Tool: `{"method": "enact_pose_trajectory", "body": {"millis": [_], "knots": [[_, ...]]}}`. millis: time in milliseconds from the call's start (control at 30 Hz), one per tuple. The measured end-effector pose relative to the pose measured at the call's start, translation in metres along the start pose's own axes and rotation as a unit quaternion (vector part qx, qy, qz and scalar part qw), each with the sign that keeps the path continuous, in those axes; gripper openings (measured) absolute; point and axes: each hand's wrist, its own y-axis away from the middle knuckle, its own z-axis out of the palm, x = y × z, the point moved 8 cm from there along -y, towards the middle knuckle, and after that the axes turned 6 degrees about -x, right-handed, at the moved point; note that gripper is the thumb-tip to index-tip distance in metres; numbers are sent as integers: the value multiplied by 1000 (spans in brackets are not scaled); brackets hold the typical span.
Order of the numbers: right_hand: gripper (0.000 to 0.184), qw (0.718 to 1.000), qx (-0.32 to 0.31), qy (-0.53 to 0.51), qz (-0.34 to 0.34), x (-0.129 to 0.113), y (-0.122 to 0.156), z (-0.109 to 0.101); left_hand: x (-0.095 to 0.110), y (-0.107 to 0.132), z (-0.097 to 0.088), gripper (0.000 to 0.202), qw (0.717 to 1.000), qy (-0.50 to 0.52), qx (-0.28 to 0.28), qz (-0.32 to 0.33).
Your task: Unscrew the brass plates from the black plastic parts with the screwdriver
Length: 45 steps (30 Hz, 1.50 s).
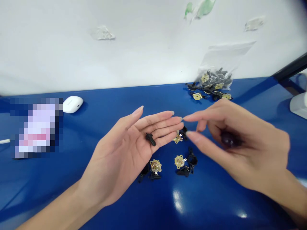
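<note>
Peg (150, 139): best pinched by its middle from both sides, imo, since it lies loose and could roll off. Tiny, black, matte plastic, with a fatter end at the upper left and a thin shank. It sits at the base of the left fingers.
Left hand (129, 150): palm up, spread flat, gripping nothing. I'd keep it level so the peg stays put.
Right hand (242, 143): thumb and forefinger apart, tips just off the left fingertips, not on the peg. The other fingers curl round a dark thing (227, 139), too blurry to name.
Parts (155, 166): brass-and-black bits on the blue table (216, 204), below and between the hands.
Bag (216, 78): more of them, far right by the wall.
Case (72, 104): white, far left.
</note>
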Motion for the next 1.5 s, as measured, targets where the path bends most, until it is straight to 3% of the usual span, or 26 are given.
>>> {"method": "enact_pose_trajectory", "body": {"millis": [100, 200, 333, 500, 767, 933, 1133, 1500], "knots": [[28, 996, -59, -7, -70, -20, 4, 17, -11, 3, 7, 60, 999, 12, -25, -43], [31, 990, -99, -5, -98, -25, 8, 32, -22, 5, 12, 61, 994, 24, -63, -82], [25, 987, -121, 16, -109, -24, 10, 39, -27, 6, 18, 63, 989, 35, -108, -92], [20, 987, -136, -18, -83, -21, 7, 39, -27, 5, 19, 69, 989, 50, -105, -92], [22, 993, -85, -80, -23, -11, 7, 28, -27, 4, 13, 58, 992, 50, -85, -80], [25, 996, -60, -57, 28, 0, 6, 21, -24, 1, 11, 43, 994, 21, -90, -50], [19, 997, -14, -59, 44, 4, 6, 13, -25, 0, 11, 33, 994, -40, -92, -50], [10, 995, -6, -75, 64, 7, 4, 12, -26, 0, 1, 21, 995, -76, -51, -47]]}}
